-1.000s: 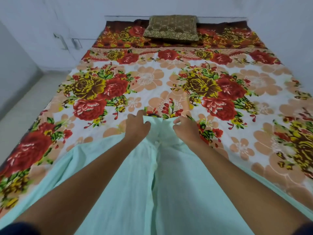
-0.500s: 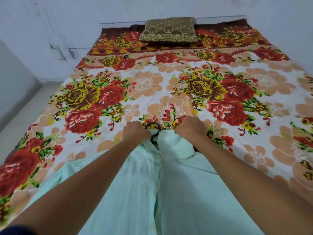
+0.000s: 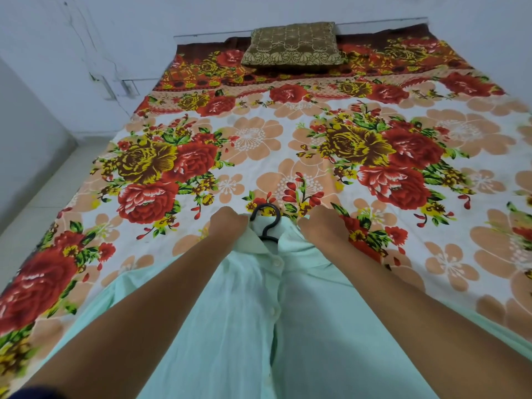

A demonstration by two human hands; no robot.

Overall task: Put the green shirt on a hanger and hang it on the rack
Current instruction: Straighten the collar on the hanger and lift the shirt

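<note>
Both the left hand (image 3: 229, 226) and right hand (image 3: 319, 226) grip the pale green cotton shirt (image 3: 230, 326) by the collar, seating it on the black plastic hanger (image 3: 266, 223); the next move is likely lifting it by the hook

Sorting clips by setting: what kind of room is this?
Most likely a bedroom: a bed under a floral bedsheet, a brown cushion at its head, plain white walls around.

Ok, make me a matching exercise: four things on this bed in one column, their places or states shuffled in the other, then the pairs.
1. hanger
2. cushion
3. shirt
4. left hand

A. at the far end of the bed
B. hook pokes out at the collar
C. grips the collar's left side
D. spread flat on the bedsheet

Pairs: 1-B, 2-A, 3-D, 4-C
</note>
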